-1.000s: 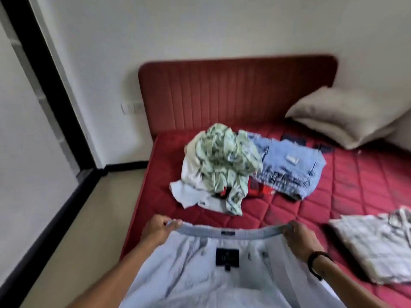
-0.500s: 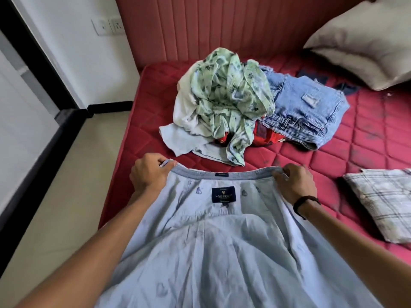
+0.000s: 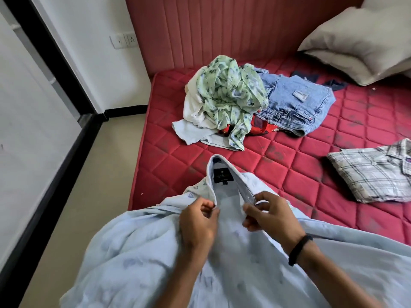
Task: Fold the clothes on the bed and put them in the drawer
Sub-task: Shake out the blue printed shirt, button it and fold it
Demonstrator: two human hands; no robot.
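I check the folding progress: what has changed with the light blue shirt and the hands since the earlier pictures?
The left hand and right hand came together from the collar's outer ends and now pinch the light blue shirt just below the collar. The clothes pile and folded plaid shirt stayed put.

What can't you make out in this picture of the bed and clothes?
- Drawer: not in the head view.
- Red garment: mostly buried under the green shirt and jeans.
- Label on the blue shirt: print too small.
- Plaid shirt: cut off by the right edge.
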